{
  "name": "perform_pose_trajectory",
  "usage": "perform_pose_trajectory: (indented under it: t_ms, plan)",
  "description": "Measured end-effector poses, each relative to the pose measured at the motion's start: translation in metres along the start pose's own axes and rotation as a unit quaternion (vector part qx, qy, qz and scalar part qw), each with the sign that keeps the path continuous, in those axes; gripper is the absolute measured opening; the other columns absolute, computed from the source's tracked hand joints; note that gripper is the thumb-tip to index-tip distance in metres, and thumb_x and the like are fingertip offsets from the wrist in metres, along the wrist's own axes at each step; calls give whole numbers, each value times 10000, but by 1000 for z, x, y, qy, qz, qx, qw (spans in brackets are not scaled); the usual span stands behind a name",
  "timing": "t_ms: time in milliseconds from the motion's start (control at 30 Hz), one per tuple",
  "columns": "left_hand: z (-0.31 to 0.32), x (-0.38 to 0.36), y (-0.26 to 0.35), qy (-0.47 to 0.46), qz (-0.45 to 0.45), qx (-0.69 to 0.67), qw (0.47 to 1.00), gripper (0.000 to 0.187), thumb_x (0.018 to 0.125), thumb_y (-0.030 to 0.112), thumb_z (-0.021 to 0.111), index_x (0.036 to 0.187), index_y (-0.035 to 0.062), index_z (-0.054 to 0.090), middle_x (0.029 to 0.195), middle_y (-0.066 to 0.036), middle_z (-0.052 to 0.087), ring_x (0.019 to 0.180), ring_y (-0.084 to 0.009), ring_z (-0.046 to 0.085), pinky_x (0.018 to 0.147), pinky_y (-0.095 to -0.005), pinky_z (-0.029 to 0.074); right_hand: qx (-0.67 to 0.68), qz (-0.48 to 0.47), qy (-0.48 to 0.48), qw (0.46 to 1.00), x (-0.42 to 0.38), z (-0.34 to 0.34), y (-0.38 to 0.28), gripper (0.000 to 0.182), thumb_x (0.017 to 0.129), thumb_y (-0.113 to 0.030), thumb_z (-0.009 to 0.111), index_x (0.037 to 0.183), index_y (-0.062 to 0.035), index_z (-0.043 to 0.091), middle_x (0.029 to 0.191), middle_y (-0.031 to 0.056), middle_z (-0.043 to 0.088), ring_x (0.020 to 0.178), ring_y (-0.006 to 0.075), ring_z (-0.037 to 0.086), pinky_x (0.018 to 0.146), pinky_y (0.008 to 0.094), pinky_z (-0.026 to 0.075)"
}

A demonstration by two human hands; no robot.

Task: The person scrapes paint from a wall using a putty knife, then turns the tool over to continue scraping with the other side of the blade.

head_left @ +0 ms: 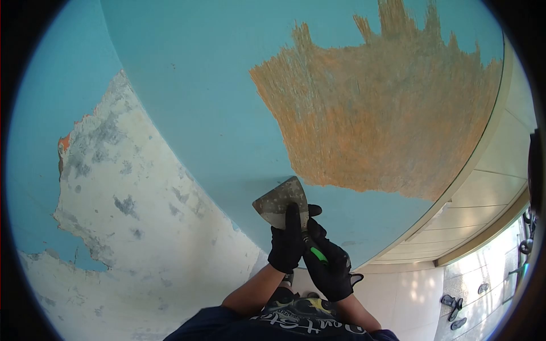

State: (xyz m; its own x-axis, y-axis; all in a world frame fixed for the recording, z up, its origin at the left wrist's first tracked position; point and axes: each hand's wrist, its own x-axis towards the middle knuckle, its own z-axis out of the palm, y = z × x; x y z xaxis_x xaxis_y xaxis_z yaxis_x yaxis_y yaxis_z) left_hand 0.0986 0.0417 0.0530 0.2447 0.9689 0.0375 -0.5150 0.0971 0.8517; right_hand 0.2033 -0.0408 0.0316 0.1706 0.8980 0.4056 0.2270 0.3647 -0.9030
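Observation:
In the head view I hold a wide-bladed putty knife point(277, 200) up in front of the blue painted surface point(210, 108). Its grey metal blade is spotted with residue and points up and to the left. My right hand point(331, 270), in a black glove, is wrapped around the black and green handle. At the base of the blade is my left hand point(287, 245), also black-gloved, closed on the tool with a finger lying along the metal. Above the blade spreads a large brown patch point(375, 119) where the blue paint is gone, its upper edge streaky and ragged.
To the left, a wall point(142, 227) shows bare whitish plaster with grey spots and jagged blue paint edges. Pale panels point(478, 196) run along the right side. Several sandals point(453, 304) lie on the sunlit tiled floor at the lower right.

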Motion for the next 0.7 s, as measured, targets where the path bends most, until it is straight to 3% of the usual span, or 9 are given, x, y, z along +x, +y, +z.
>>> perform_pose_trajectory:
  t_ms: [133,300,500,700]
  plan:
    - [14,-10,6,34,-3,37,999,537,1060,485,466,1103,-32,606,640,-72,593,574,-215,624,550,-344,531,3,19,-3,1000,-8,-5,5,432,848,-56,753,1267,-7,663,1106,206,735,954,291,750,795,348,570]
    - [11,6,4,14,17,-8,1000,547,1058,496,462,1101,-31,604,641,-77,601,580,-222,631,550,-345,534,-36,-73,33,996,11,-2,6,429,842,-87,768,1252,-8,671,1031,203,744,883,294,754,760,350,572]
    - [5,0,-3,44,24,24,998,552,1054,496,471,1098,-39,602,632,-79,594,589,-228,639,551,-350,535,-32,-3,19,999,-2,0,8,380,843,-96,769,1207,-16,699,965,183,752,826,294,753,719,352,567]
    - [7,-5,2,36,-20,17,999,560,1054,503,465,1081,-38,610,635,-74,594,593,-225,645,549,-348,536,17,6,13,1000,-1,-2,1,353,855,-69,752,1200,-15,701,1013,173,751,867,249,751,738,342,562]
